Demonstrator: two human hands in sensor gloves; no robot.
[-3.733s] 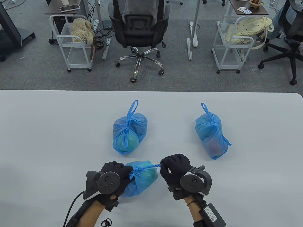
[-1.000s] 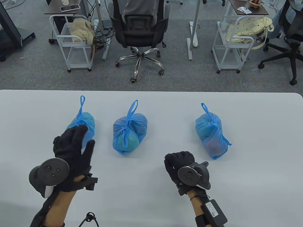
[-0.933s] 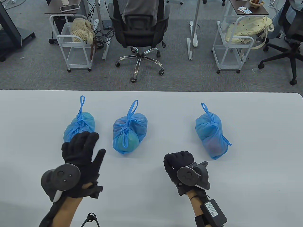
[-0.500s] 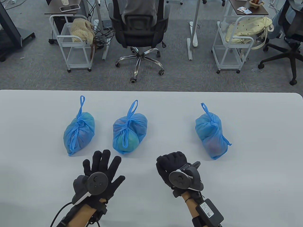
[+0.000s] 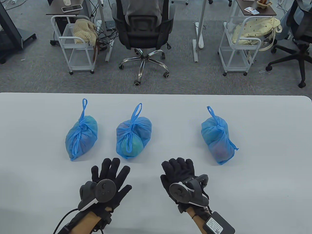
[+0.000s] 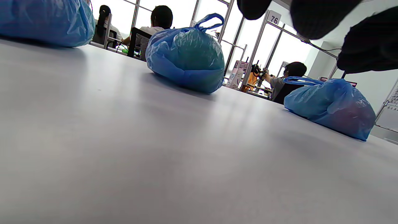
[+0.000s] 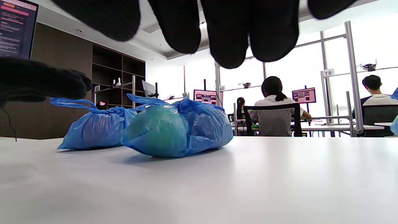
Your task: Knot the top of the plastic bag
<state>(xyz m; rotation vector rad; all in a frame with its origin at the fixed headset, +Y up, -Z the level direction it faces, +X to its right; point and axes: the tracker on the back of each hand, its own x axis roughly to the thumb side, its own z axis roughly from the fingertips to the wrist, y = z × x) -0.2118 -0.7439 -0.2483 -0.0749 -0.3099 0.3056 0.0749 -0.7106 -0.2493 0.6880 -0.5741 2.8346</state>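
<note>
Both hands empty, left hand point(image 5: 107, 180) fingers spread, right hand point(image 5: 179, 174) loosely curled, lower middle of frame; honestly the only risk is those three blue bags point(image 5: 130, 136) having loose knots slipping open.

Left hand point(image 5: 109, 176) flat, fingers spread; right hand point(image 5: 179, 173) flat, fingers together; both empty.

In the left wrist view the leftmost blue bag point(image 6: 46, 21) is cut off at the upper left corner, and in the right wrist view another bag point(image 7: 395, 124) shows only as a sliver at the right edge.
</note>
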